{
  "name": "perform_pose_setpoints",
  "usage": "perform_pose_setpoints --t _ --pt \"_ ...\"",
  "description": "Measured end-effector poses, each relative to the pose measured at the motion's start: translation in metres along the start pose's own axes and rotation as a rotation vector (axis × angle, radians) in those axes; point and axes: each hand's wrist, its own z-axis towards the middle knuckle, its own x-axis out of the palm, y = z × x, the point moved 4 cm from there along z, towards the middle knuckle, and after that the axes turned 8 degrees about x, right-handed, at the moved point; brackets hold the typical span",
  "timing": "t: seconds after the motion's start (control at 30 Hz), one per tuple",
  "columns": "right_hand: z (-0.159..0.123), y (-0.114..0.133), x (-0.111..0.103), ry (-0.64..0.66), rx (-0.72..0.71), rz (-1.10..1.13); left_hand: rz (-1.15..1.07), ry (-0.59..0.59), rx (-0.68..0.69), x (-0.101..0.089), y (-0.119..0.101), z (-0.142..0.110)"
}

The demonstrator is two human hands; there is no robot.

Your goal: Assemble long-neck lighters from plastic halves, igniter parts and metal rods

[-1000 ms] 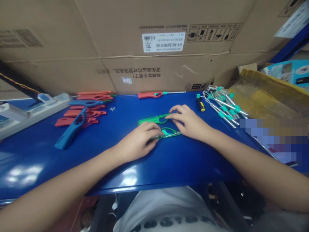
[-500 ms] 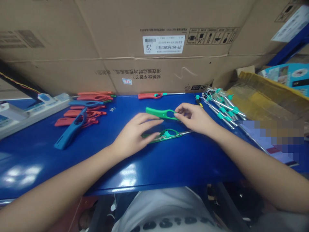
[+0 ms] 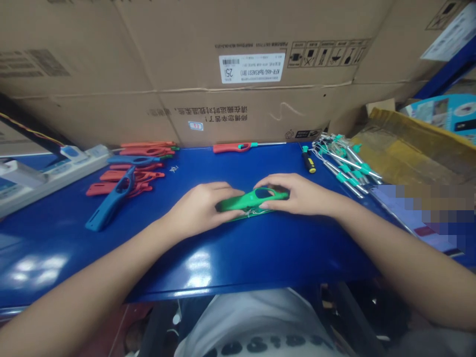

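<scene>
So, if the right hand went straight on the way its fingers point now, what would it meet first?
Probably the left hand. The right hand already lies on the green plastic lighter handle, and its fingers point along it toward the left hand, though depth is hard to judge.

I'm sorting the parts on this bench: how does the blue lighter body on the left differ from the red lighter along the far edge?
The blue lighter body shows no metal nozzle, while the red lighter ends in a slim metal tube. The blue one lies slanted against the pile of red lighter shells; the red one lies straight along the far edge of the blue bench. Both have a similar long shape with a looped handle.
</scene>
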Motion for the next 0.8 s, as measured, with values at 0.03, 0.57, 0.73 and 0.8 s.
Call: perform_pose_setpoints --t 0.03,0.57,0.73,0.8 --pt "0.0 0.001 0.001 0.017 -0.026 -0.021 -0.026 0.023 -0.004 -0.001 0.0 0.001" --pt "0.002 -0.006 0.013 0.043 -0.142 -0.126 0.073 0.233 -0.103 -0.001 0.0 -0.001" --pt "0.002 -0.006 0.013 0.038 -0.132 -0.143 0.086 0.231 -0.106 0.001 0.0 -0.002" --pt "0.001 -0.006 0.013 0.039 -0.128 -0.149 0.091 0.219 -0.099 0.002 0.0 -0.002"
